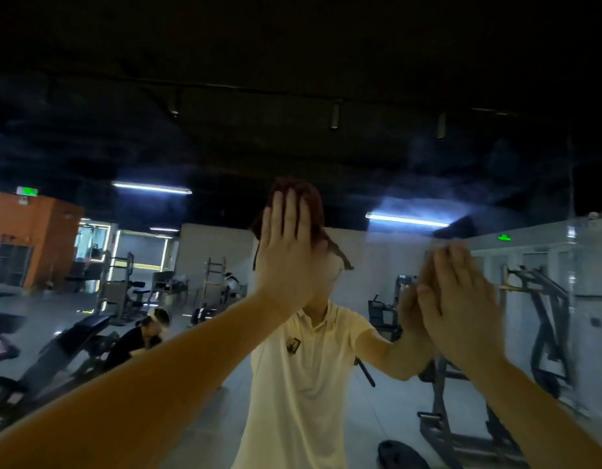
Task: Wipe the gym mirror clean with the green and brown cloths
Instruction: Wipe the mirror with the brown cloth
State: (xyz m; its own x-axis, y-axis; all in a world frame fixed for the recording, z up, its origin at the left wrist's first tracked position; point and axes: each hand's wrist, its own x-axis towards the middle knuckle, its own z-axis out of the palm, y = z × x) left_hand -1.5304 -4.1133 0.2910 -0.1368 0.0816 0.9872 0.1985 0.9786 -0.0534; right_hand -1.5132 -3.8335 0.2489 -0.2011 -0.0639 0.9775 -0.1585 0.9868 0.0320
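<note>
Centre frame, the left hand (pixel 286 252) pressed the brown cloth (pixel 309 204) flat-fingered against the mirror (pixel 360 157), likely to spread pressure. At right, the right hand (pixel 462 299) lay flat too, its cloth unseen.

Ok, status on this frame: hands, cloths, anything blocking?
Left hand flat, pressing brown cloth to mirror. Right hand flat on it, blurred; no second cloth discernible. Nothing in the way.
</note>
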